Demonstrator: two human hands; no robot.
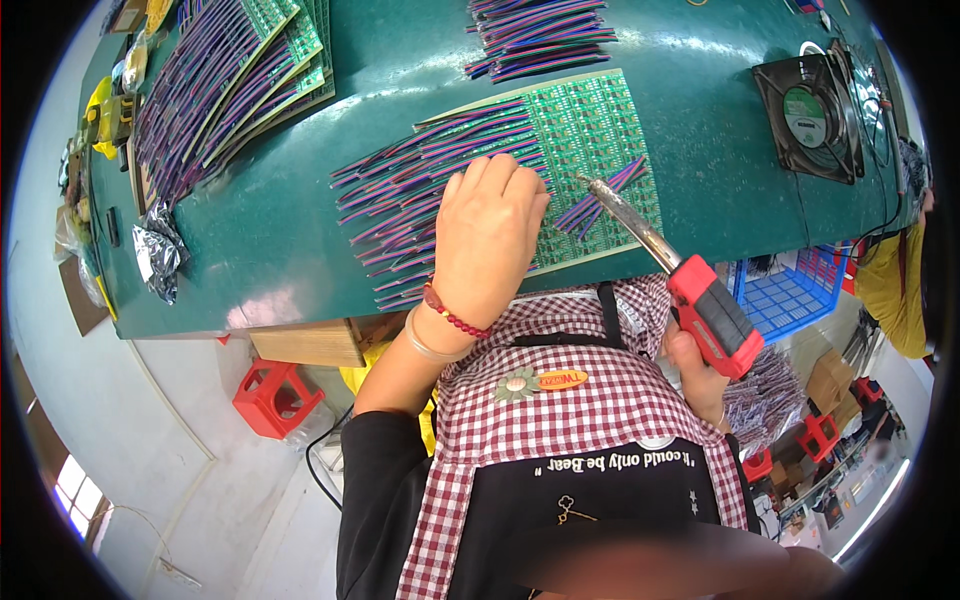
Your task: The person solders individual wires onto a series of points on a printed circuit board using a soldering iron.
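My left hand [490, 222] is closed over the green circuit board panel [600, 110], with its fingers bent down where rows of coloured wires [400, 185] meet the board. Its fingertips are hidden, so what they pinch cannot be seen. My right hand [697, 375] grips a soldering iron [712, 312] by its red and black handle. The iron's metal shaft slants up and left across the panel, and its tip is close to my left fingers. Beneath the shaft, a small loose bundle of wires [600, 200] lies on the panel.
More wired panels [225, 85] are stacked at the far left of the green table [400, 50]. Bundled wires [540, 38] lie at the back, and a black fan [808, 118] stands at the right. Crumpled foil [160, 250] rests near the left edge. A blue crate [795, 285] is below the table.
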